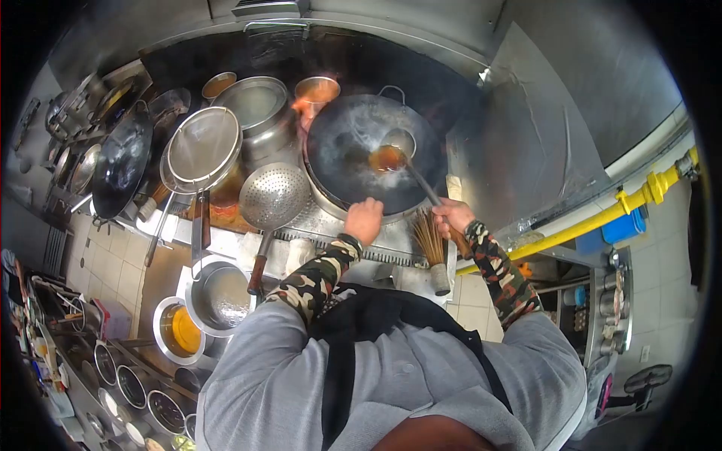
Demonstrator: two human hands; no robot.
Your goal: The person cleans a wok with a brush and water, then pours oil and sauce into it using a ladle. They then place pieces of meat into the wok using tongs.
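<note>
A large dark wok [331, 161] sits over the burner in front of me, with a loop handle on its far rim. My left hand [365, 220] is closed at the wok's near rim; the part it grips is hidden under the fingers. My right hand [453, 216] is wrapped round the long handle of a ladle [423, 183]. The ladle's bowl is inside the wok, by a small pool of reddish-brown liquid [387, 158]. A bamboo wok brush [430, 244] stands just below my right hand.
Flames [304, 113] rise at the wok's left, near a metal pot [256, 101]. A perforated skimmer [274, 197] and a round mesh strainer [203, 146] rest further left. Pots [218, 297] and a bowl of orange liquid [182, 331] stand lower left. A yellow pipe [587, 229] runs along the right.
</note>
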